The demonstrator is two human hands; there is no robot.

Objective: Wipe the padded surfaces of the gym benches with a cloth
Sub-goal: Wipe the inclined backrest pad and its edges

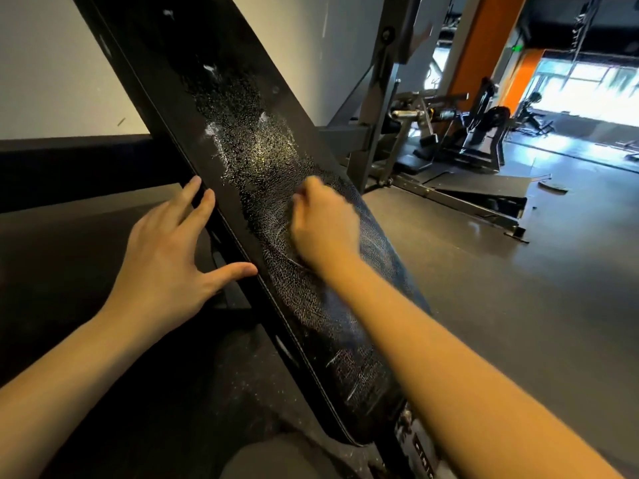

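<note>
A long black bench pad (242, 143) slopes from the upper left down to the lower right. Its cover is cracked and flecked with white bits. My left hand (169, 261) lies open against the pad's left edge, fingers spread and thumb touching the side seam. My right hand (321, 226) presses on the middle of the pad with its fingers curled under, blurred by motion. No cloth shows under or around it, so I cannot tell what it holds.
The bench's grey steel frame (377, 133) rises behind the pad on the right. More gym machines (480, 129) stand on the dark floor (484, 271) further right, before an orange pillar (480, 50) and bright windows. A pale wall (45, 74) is at the left.
</note>
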